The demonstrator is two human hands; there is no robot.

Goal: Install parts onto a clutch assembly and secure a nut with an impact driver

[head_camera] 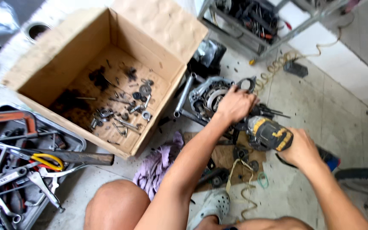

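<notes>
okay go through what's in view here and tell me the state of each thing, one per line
Cardboard box: flaps open, upright, loose bolts and washers lying inside.
Engine part: on the floor, left hand pressed on top.
Power driver: gripped in the right hand, nose against the engine part.
Tool tray: open, heaped with wrenches and pliers.
Purple rag: crumpled on the floor.

pale tiled floor [346, 102] — cardboard box [158, 25], purple rag [158, 164], tool tray [71, 140], engine part [207, 96]
</notes>
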